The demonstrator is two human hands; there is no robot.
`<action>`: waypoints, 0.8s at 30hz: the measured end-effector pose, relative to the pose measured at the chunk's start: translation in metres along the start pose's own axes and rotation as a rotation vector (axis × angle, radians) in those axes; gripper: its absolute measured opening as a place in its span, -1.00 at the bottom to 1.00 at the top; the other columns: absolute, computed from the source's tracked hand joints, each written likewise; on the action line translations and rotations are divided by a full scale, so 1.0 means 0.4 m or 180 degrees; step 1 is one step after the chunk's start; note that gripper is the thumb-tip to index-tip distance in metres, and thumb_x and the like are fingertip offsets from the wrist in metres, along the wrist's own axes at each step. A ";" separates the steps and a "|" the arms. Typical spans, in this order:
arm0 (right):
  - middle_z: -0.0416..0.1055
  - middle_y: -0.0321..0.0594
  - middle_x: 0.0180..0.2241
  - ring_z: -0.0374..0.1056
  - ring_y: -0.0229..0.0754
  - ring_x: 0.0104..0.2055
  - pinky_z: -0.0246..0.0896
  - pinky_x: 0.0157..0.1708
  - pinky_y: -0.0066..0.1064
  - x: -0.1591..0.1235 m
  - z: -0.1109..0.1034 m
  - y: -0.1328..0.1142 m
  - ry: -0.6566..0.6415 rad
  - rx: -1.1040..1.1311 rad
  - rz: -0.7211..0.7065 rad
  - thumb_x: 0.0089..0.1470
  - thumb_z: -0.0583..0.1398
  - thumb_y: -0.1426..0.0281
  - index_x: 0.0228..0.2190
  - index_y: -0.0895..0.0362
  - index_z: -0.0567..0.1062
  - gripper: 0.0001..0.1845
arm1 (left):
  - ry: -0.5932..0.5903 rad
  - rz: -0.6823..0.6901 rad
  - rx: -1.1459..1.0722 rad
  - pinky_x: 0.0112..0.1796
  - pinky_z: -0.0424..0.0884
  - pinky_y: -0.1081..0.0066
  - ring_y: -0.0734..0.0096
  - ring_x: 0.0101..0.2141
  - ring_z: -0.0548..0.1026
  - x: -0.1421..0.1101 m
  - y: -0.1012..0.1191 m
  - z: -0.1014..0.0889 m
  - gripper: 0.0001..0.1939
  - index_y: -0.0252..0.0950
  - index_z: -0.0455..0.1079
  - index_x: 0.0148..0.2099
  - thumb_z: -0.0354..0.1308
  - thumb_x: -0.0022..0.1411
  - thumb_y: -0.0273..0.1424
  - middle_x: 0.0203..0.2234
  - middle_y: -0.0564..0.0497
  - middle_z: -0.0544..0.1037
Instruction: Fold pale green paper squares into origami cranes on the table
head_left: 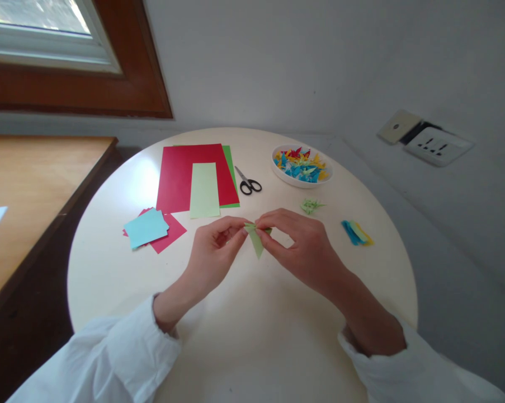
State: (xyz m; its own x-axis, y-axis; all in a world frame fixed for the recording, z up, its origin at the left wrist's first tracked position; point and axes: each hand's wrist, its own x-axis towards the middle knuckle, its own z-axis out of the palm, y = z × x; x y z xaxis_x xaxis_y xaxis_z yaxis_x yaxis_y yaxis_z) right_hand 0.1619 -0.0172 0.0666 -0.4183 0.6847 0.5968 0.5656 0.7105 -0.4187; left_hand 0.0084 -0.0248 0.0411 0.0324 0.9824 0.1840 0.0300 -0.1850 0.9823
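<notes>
Between both hands, above the middle of the round table, is a small folded piece of light green paper [256,244], with one pointed flap hanging down. My left hand [213,246] pinches its left side between thumb and forefinger. On the right side, the thumb and fingers of my right hand [299,242] are closed on the same paper. Fingertips hide part of the folds. Just beyond my right hand lies a little heap of light green folded paper pieces [311,206].
On the white table [252,347] lie red sheets [177,173], a pale green strip [204,190], black-handled scissors [249,185], and small blue squares [146,228] over pink ones. A white dish [301,182] holds colourful folded paper cranes. Blue and yellow folded strips [356,232] lie right.
</notes>
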 end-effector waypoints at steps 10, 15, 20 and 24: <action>0.48 -0.23 -0.45 0.41 -0.23 -0.38 0.31 -0.36 -0.43 0.002 -0.002 0.003 0.0001 -0.0016 -0.0018 0.02 0.11 0.54 -0.48 0.11 0.42 -0.86 | -0.0062 -0.0092 -0.0108 -0.45 0.36 0.45 0.43 -0.48 0.42 -0.005 0.007 0.001 -0.81 -0.32 0.49 -0.33 0.21 0.04 -0.30 -0.53 -0.01 0.52; 0.48 -0.23 -0.45 0.41 -0.23 -0.38 0.32 -0.36 -0.43 0.003 0.003 -0.002 -0.0017 -0.0039 -0.0091 0.02 0.11 0.56 -0.47 0.12 0.43 -0.86 | 0.0091 -0.0099 0.0013 -0.47 0.34 0.47 0.44 -0.48 0.42 -0.001 0.000 0.000 -0.84 -0.31 0.49 -0.39 0.22 0.03 -0.31 -0.48 -0.02 0.56; 0.47 -0.22 -0.41 0.42 -0.22 -0.31 0.35 -0.29 -0.40 0.003 0.011 -0.006 0.0221 0.0079 -0.0057 0.01 0.13 0.56 -0.44 0.12 0.41 -0.88 | 0.0238 -0.0008 0.0013 -0.49 0.32 0.49 0.47 -0.51 0.41 0.002 -0.003 -0.001 -0.90 -0.30 0.48 -0.43 0.22 0.02 -0.37 -0.53 0.02 0.54; 0.44 -0.19 -0.31 0.40 -0.20 -0.26 0.41 -0.32 -0.36 -0.007 0.025 -0.006 0.0627 0.0427 0.0608 -0.03 0.21 0.43 -0.33 0.10 0.39 -0.85 | 0.0482 -0.0025 0.0015 -0.57 0.25 0.50 0.52 -0.59 0.34 0.004 0.001 -0.003 -0.91 -0.29 0.47 -0.43 0.23 0.01 -0.37 -0.63 0.08 0.47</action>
State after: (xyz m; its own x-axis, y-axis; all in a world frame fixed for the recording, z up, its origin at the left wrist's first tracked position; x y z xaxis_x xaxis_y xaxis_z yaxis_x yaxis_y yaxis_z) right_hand 0.1547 -0.0191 0.0588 -0.1603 0.7726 0.6143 0.5162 0.5961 -0.6150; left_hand 0.0072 -0.0235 0.0420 -0.1189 0.9765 0.1799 0.0344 -0.1771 0.9836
